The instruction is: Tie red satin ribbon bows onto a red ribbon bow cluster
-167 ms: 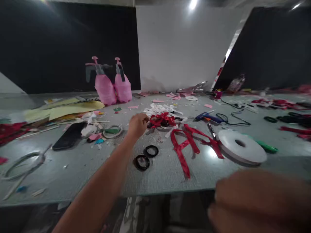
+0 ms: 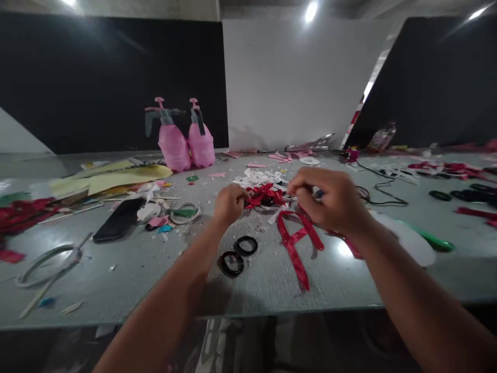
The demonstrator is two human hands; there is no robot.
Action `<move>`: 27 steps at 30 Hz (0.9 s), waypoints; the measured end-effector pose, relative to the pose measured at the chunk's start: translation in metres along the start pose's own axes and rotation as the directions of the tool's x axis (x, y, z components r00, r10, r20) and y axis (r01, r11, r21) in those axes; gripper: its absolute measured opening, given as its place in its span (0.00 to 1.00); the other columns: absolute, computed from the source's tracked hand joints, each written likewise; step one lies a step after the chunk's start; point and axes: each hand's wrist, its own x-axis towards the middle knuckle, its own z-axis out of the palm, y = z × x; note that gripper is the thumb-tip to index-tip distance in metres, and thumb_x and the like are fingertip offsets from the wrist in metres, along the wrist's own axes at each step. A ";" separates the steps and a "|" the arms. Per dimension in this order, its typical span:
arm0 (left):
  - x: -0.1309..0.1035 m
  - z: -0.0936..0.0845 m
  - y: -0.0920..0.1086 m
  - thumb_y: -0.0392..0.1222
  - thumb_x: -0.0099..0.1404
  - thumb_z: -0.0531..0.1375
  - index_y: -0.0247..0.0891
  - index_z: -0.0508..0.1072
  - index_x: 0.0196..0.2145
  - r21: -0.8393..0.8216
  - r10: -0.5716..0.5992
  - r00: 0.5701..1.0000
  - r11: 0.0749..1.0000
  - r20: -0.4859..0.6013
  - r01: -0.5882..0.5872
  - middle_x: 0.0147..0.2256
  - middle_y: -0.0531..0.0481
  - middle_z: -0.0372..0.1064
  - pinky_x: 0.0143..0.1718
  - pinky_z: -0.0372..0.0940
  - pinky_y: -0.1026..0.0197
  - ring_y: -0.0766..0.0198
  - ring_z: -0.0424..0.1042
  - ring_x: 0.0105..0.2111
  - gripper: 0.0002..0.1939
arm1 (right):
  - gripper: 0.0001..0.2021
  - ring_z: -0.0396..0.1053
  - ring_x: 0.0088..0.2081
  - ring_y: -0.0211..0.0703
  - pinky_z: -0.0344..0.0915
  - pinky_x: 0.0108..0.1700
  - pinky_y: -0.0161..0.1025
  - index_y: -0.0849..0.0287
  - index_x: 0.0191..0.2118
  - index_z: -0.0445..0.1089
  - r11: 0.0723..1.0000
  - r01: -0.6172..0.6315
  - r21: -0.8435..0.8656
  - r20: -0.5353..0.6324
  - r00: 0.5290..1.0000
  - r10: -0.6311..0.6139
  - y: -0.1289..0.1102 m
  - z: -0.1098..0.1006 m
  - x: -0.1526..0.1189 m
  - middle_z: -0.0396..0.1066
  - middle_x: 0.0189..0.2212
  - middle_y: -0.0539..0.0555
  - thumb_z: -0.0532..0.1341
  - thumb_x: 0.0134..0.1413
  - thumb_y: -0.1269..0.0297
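Note:
My left hand [image 2: 230,203] is closed, its fingertips at the left edge of a heap of red ribbon bows [image 2: 267,196]; what they pinch is hidden. My right hand [image 2: 328,199] hovers right of the heap with curled fingers. A bit of the blue glue gun [image 2: 319,194] shows through the gap by its thumb; whether the hand touches it I cannot tell. Below the hand lie crossed red ribbon strips [image 2: 295,243]. Two black hair ties [image 2: 239,255] lie side by side in front of my left hand. White scraps [image 2: 259,177] are piled behind the bows.
A white ribbon roll [image 2: 411,241] sits partly behind my right forearm. A black cord [image 2: 382,184] trails at right. Two pink spray bottles [image 2: 186,145] stand at back left. A black phone [image 2: 119,220], a white ring [image 2: 185,213] and paper scraps lie at left.
My right hand has moved from the blurred lower right corner up and left to beside the red bows, covering most of the glue gun. The view has shifted slightly; my left hand stays by the bows.

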 end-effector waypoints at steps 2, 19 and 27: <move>0.000 0.003 0.005 0.23 0.50 0.51 0.38 0.74 0.26 -0.067 0.030 0.999 0.997 0.017 -0.028 0.31 0.49 0.72 0.42 0.62 0.59 0.60 0.69 0.36 0.15 | 0.07 0.71 0.34 0.43 0.65 0.39 0.38 0.58 0.37 0.74 0.976 -0.125 -0.179 0.201 0.966 0.160 0.028 0.014 -0.002 0.74 0.33 0.55 0.61 0.55 0.63; 0.000 0.020 0.041 0.55 0.57 0.61 0.34 0.66 0.25 -0.789 -0.260 0.821 0.242 0.508 0.565 0.24 0.52 0.64 0.29 0.60 0.65 0.69 0.64 0.24 0.19 | 0.04 0.61 0.24 0.35 0.55 0.28 0.33 0.57 0.28 0.62 0.974 -0.201 0.102 0.105 0.976 0.190 0.046 0.066 0.027 0.65 0.22 0.46 0.59 0.44 0.70; -0.001 0.001 0.038 0.54 0.60 0.60 0.37 0.61 0.27 -0.775 -0.240 0.777 0.125 0.582 0.620 0.20 0.59 0.52 0.16 0.36 0.68 0.77 0.43 0.15 0.18 | 0.06 0.66 0.31 0.39 0.61 0.37 0.36 0.58 0.35 0.65 0.916 -0.153 0.371 -0.047 0.982 0.183 0.064 0.084 0.007 0.68 0.31 0.50 0.57 0.48 0.71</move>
